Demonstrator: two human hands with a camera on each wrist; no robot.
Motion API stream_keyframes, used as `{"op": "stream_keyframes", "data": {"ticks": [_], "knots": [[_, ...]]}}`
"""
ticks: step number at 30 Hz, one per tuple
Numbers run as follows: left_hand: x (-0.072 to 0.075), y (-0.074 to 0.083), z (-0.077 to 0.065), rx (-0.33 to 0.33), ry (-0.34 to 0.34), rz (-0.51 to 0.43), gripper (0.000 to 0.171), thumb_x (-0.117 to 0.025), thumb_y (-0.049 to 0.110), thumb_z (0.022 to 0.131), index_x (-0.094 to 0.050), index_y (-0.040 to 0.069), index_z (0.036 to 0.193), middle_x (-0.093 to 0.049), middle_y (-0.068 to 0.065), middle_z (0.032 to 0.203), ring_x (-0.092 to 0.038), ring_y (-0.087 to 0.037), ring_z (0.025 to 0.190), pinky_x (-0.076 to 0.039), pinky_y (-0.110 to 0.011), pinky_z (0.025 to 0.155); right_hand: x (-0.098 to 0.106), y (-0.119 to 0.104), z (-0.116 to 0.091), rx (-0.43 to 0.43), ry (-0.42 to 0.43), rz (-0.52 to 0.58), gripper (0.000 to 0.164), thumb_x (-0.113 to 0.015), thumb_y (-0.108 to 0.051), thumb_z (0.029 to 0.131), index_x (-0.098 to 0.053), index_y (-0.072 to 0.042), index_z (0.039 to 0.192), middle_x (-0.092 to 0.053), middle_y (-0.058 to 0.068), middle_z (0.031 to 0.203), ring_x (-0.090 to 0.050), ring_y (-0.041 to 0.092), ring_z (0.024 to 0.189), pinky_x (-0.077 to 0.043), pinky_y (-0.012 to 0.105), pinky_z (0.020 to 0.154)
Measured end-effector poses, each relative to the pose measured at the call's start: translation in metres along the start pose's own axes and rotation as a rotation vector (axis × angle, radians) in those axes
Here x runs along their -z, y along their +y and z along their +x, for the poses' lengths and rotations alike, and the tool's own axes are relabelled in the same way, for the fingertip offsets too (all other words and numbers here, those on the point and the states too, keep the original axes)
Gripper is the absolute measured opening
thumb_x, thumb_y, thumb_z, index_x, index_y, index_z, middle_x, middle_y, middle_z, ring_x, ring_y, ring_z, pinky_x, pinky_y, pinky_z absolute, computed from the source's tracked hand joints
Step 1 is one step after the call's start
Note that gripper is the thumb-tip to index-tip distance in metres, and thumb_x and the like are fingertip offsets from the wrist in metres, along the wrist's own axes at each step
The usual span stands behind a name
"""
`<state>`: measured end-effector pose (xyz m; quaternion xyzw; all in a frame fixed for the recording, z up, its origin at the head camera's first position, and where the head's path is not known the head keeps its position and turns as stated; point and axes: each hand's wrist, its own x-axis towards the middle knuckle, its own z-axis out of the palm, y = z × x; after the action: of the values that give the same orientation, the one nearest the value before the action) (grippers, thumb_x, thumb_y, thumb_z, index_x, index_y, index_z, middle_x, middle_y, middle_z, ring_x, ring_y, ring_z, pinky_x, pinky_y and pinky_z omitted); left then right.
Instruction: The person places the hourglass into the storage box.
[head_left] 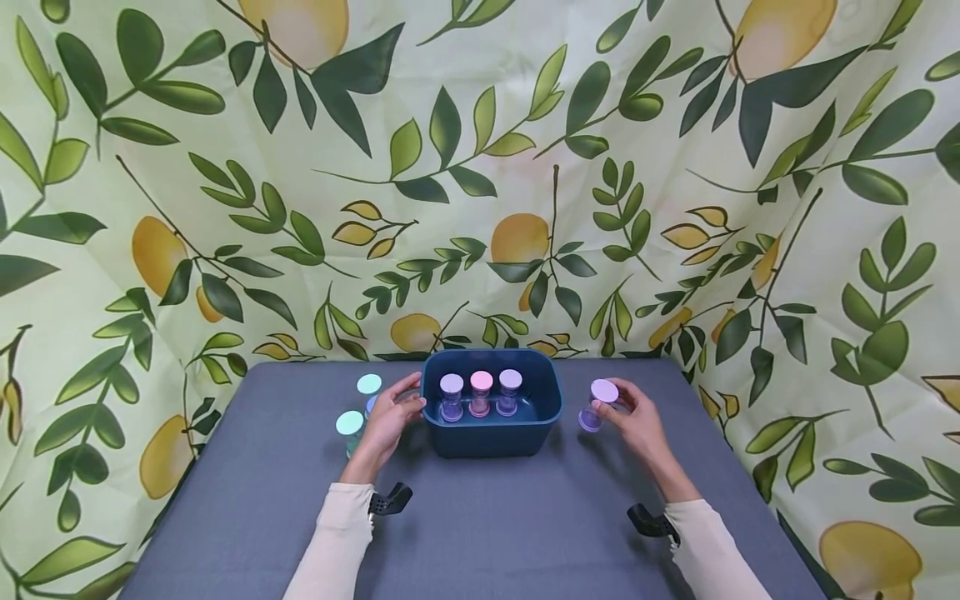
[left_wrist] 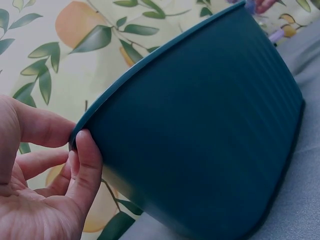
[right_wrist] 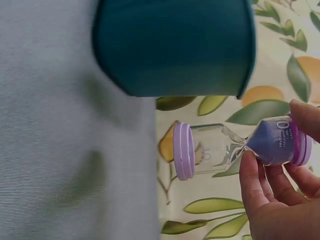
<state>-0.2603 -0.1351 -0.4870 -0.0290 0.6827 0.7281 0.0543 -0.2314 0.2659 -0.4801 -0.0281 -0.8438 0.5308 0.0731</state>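
A dark blue plastic bin (head_left: 491, 442) sits on the table with three sand timers standing inside: a lilac-capped one (head_left: 452, 387), a pink one (head_left: 481, 385) and another lilac-capped one (head_left: 510, 383). My left hand (head_left: 387, 425) pinches the bin's left rim between thumb and fingers, which the left wrist view shows close up. To the right of the bin, my right hand (head_left: 636, 423) grips a lilac-capped sand timer (right_wrist: 272, 140) by its upper part. Purple sand fills the gripped end's bulb, while the other bulb looks nearly clear.
Left of the bin stand two mint-capped sand timers (head_left: 349, 423) and a blue one (head_left: 371, 404), partly hidden by my left hand. A grey cloth covers the table (head_left: 510, 533). Behind it hangs a leaf-and-fruit patterned curtain (head_left: 480, 208).
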Motion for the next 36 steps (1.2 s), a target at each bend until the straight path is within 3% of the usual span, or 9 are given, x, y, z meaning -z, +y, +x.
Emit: {"op": "stream_keyframes", "data": {"ticks": [7,21,26,36], "knots": [[0.0,0.0,0.0,0.001,0.002,-0.007,0.053,-0.056,-0.001,0.093,-0.046,0.006,0.145,-0.046,-0.014,0.136,-0.055,-0.027,0.112,-0.051,-0.021,0.076,0.008,-0.024,-0.003,0.031,0.006,0.027,0.06,-0.072,-0.027,0.09,-0.047,-0.006,0.141,-0.052,0.016,0.137,-0.048,0.024,0.124,-0.04,0.001,0.085],[-0.001,0.0,-0.001,0.006,-0.002,0.005,0.053,-0.056,0.0,0.093,-0.046,0.007,0.145,-0.046,-0.013,0.138,-0.056,-0.021,0.109,-0.051,-0.023,0.078,0.015,-0.05,0.003,0.084,0.01,0.017,0.061,-0.07,-0.035,0.09,-0.047,-0.01,0.141,-0.052,0.009,0.136,-0.049,0.018,0.121,-0.042,0.006,0.092],[0.001,0.0,-0.001,0.013,-0.008,0.008,0.053,-0.055,0.001,0.094,-0.044,0.007,0.146,-0.045,-0.014,0.139,-0.054,-0.027,0.115,-0.051,-0.021,0.078,0.014,-0.057,0.005,0.105,0.014,0.025,0.059,-0.071,-0.035,0.09,-0.049,-0.01,0.139,-0.053,0.01,0.136,-0.049,0.016,0.118,-0.041,0.006,0.092],[0.0,0.001,-0.001,0.014,-0.007,-0.005,0.053,-0.055,0.0,0.094,-0.045,0.007,0.145,-0.045,-0.013,0.138,-0.054,-0.019,0.107,-0.051,-0.021,0.077,0.001,-0.067,0.008,0.113,-0.006,0.095,0.058,-0.073,-0.03,0.089,-0.05,-0.01,0.138,-0.053,0.009,0.134,-0.051,0.015,0.117,-0.042,0.006,0.092]]}}
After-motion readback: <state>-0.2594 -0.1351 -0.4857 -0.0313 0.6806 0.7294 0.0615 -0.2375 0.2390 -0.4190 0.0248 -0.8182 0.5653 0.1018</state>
